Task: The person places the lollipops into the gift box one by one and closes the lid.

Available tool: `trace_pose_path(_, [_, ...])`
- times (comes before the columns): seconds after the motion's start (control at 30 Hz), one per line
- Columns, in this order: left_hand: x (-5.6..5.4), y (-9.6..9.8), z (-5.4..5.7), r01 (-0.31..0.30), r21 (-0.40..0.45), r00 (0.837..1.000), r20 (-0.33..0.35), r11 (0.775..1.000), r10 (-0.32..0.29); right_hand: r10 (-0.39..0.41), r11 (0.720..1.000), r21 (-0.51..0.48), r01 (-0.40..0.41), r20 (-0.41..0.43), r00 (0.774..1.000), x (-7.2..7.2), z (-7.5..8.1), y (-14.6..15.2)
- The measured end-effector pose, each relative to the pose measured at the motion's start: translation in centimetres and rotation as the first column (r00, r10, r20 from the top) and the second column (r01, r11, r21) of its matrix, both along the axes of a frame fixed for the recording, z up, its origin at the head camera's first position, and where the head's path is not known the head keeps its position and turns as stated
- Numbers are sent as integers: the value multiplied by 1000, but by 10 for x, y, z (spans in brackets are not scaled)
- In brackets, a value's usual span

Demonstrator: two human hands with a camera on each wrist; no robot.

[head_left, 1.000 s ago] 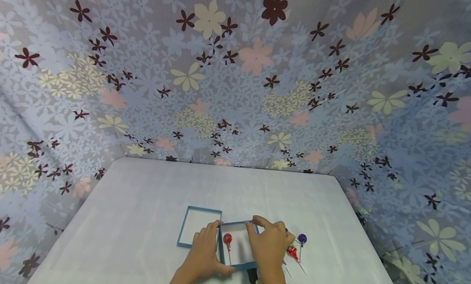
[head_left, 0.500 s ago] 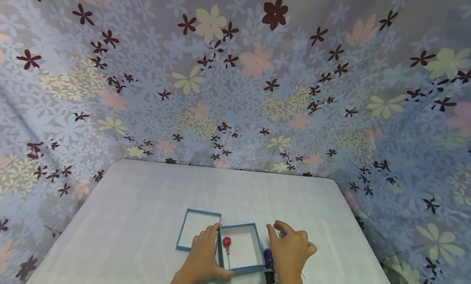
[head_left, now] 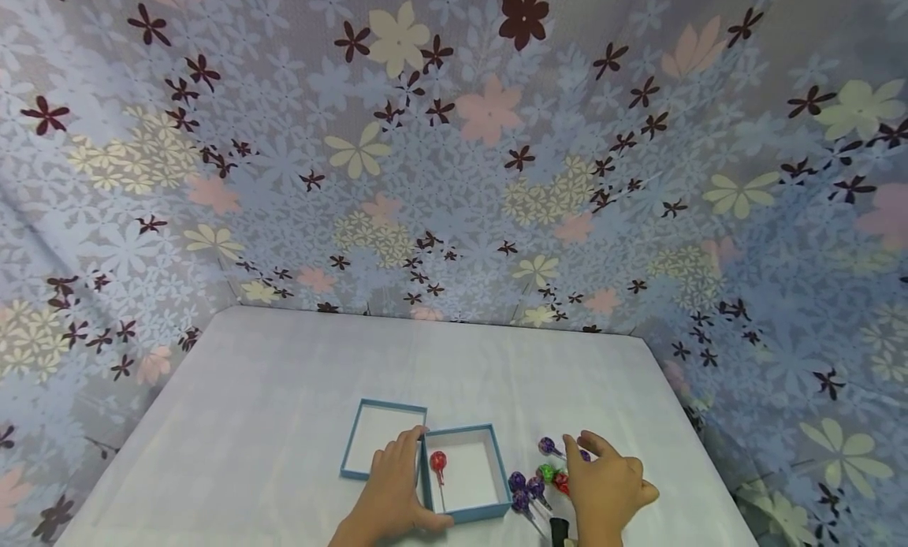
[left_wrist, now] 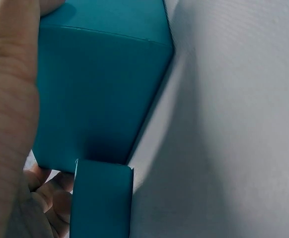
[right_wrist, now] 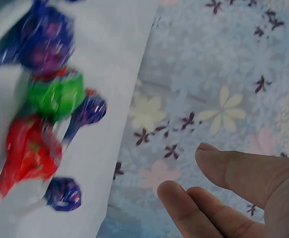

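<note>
A blue-rimmed white box [head_left: 468, 476] stands on the table, with one red lollipop [head_left: 438, 462] lying inside at its left. My left hand [head_left: 392, 484] grips the box's left side, thumb at the near corner and fingertips at the far one. In the left wrist view, the hand spans the box's teal wall [left_wrist: 100, 94]. My right hand [head_left: 603, 484] hovers at the right over scattered lollipops, thumb and fingers apart with nothing between them. Purple lollipops [head_left: 520, 500], a green lollipop [head_left: 545, 473] and a red lollipop [head_left: 561, 481] lie between it and the box, some partly hidden by the hand.
A second shallow blue-rimmed piece, like a lid [head_left: 383, 437], lies left of the box, partly behind my left hand. A black object [head_left: 560, 529] shows beside my right wrist. Flowered fabric [head_left: 454, 176] rises beyond the edges of the white table [head_left: 298, 389].
My right hand has moved right, from the box's far right corner to over the lollipops, uncovering several of them. My left hand stays on the box; the red lollipop inside has not moved.
</note>
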State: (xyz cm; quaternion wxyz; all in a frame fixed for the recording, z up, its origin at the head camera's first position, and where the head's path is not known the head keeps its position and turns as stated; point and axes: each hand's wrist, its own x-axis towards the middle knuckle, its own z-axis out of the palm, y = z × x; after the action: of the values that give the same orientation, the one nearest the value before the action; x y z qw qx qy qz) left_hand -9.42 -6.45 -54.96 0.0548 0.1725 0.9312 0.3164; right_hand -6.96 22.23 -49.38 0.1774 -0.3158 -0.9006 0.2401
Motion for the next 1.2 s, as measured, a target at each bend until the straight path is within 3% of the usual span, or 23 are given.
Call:
trace_pose_path(0.4, [-6, 0, -2, 4, 27, 998, -67, 1000, -3, -32, 999, 1, 32, 29, 999, -5, -12, 19])
trace_pose_path(0.87, [-3, -1, -5, 10, 22, 1000, -1, 1000, -9, -85, 996, 5, 85, 161, 983, -4, -29, 31])
trace_pose_path(1.2, [-3, -1, -3, 1, 15, 1000, 21, 1000, -1, -86, 996, 3, 87, 154, 984, -6, -32, 29])
